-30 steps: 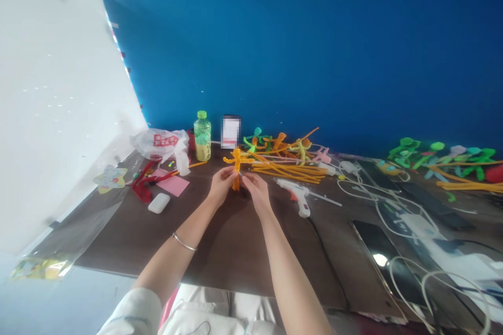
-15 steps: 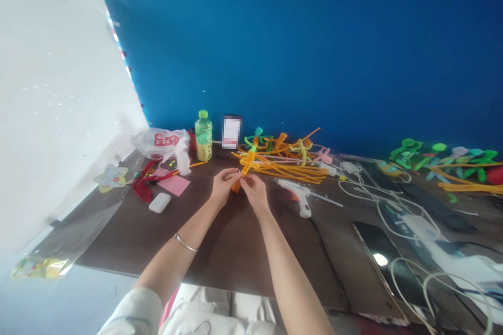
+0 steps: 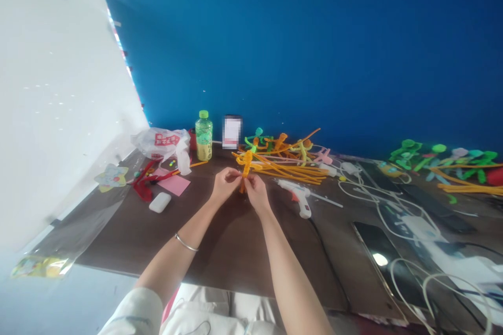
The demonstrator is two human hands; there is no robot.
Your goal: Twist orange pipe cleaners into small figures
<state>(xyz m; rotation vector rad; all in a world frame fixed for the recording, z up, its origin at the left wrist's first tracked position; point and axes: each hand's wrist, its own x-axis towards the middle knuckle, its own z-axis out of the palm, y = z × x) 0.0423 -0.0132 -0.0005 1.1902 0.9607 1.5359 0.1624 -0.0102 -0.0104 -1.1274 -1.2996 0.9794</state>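
Note:
An orange pipe-cleaner figure stands roughly upright between my two hands, its rounded top above my fingers. My left hand pinches it from the left. From the right, the fingertips of my right hand close on its lower part. A short orange end pokes out below the fingers; the middle is partly hidden by them. Just behind lies a bundle of loose orange pipe cleaners. More finished-looking pipe-cleaner figures in orange, green and yellow lie at the back.
Right of my hands lies a white glue gun with its black cord. A phone and tangled white cables fill the right side. A green-capped bottle, plastic bag, pink paper, and white case sit left.
The orange figure has turned more upright and sits slightly lower between my fingers. Both hands have shifted only a little and still hold it.

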